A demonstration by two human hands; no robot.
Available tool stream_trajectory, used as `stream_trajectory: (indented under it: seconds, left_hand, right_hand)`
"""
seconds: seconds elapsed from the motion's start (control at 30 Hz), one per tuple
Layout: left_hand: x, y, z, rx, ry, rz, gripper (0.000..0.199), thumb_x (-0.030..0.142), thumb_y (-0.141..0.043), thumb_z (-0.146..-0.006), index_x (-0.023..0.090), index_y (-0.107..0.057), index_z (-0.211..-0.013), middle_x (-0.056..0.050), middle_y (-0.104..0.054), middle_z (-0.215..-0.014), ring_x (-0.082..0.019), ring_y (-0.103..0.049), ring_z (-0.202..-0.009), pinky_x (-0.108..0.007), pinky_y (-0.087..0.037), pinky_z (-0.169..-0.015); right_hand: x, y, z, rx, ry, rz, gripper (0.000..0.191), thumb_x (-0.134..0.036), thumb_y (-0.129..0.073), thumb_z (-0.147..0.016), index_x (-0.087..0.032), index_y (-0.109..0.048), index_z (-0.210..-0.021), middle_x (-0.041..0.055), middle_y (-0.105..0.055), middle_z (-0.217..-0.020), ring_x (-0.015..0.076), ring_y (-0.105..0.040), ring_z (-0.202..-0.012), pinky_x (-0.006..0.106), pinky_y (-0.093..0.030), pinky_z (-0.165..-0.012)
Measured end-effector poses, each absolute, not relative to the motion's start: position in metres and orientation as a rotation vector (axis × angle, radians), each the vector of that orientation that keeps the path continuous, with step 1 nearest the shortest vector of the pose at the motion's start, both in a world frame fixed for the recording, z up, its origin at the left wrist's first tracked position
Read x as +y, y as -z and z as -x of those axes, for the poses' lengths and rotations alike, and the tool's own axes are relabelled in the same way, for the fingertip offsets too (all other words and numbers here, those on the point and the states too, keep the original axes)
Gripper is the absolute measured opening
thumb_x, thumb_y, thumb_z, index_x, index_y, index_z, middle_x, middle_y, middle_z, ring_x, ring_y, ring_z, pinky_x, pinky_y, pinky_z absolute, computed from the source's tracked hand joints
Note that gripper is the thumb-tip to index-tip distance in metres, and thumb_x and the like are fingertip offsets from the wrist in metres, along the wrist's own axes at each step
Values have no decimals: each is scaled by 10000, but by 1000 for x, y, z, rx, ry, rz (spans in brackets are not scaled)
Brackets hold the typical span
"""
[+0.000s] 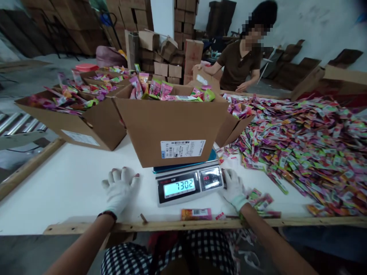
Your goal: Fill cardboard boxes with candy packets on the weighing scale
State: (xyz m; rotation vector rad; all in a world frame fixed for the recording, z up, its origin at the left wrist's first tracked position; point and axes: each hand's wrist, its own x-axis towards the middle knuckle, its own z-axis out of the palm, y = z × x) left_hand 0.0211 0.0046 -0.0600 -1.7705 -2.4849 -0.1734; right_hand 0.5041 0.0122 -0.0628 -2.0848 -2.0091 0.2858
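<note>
One filled carton (174, 131) on a lit scale (186, 196), two gloved hands beside it

Carton: brown cardboard, open top, heaped with pink, purple and green sachets (166, 90); white printed label (183, 149) with blue patch low on near face. Sits on scale platform, mid-bench (65, 183), back from the front edge. Display (179, 187) reads 730.2.

Left hand (117, 191): white glove, fingertips uncovered, fingers spread, released, on bench near front edge, left of scale. Right hand (233, 189): fingers bent against scale's right end; cannot tell if clenched.

Other filled cartons (100, 124) to the left; smaller one (233, 128) behind, right, partly hidden by main carton. Large loose sachet pile (301, 149) covers right side. Single orange-pink sachet (196, 214) at front edge, below scale. Person (241, 63) across bench, one hand on a cardboard flap (207, 79).
</note>
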Motion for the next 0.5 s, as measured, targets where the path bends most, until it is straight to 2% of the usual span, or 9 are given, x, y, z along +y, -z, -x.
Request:
stream_trajectory:
  seconds: [0.07, 0.13, 0.23, 0.37, 0.5]
  left_hand:
    - [4, 59, -21, -2497, 165, 1783, 772, 592, -186, -1038, 69, -467, -1532, -302, -458, -1543, -445, -312, -1511, -617, -300, -1166]
    - [5, 57, -21, -2509, 161, 1784, 765, 602, -168, -1043, 81, -475, -1512, -298, -466, -1525, -442, -336, -1489, -614, -316, -1152]
    - [5, 55, -20, -2473, 169, 1787, 729, 604, -152, -1053, 109, -486, -1470, -271, -498, -1479, -421, -380, -1438, -593, -344, -1127]
    - [7, 56, -19, -2463, 123, 1799, 702, 600, -143, -1053, 127, -495, -1434, -249, -532, -1426, -399, -396, -1406, -564, -358, -1109]
    - [9, 58, -16, -2489, 111, 1773, 727, 592, -123, -1051, 121, -469, -1482, -265, -505, -1494, -396, -350, -1462, -571, -329, -1144]
  right_hand:
    - [14, 75, -504, -2141, -265, 1899, 679, -296, -616, -866, -128, -585, -1523, 217, -602, -1478, 369, -560, -1374, 548, -448, -1185]
    - [25, 76, -514, -2245, -293, 1734, 589, -152, -485, -897, -98, -626, -1467, 216, -670, -1333, 328, -614, -1259, 506, -517, -1114]
    - [64, 60, -533, -2336, -367, 1618, 610, -44, -412, -862, -100, -665, -1415, 197, -700, -1244, 292, -639, -1196, 459, -554, -1070]
    - [132, 32, -538, -2454, -392, 1482, 605, -67, -479, -856, -148, -685, -1419, 177, -657, -1422, 286, -584, -1349, 464, -460, -1190]
    - [164, 29, -523, -2639, -385, 1416, 831, -221, -718, -764, -108, -554, -1571, 243, -496, -1614, 435, -383, -1530, 649, -286, -1262]
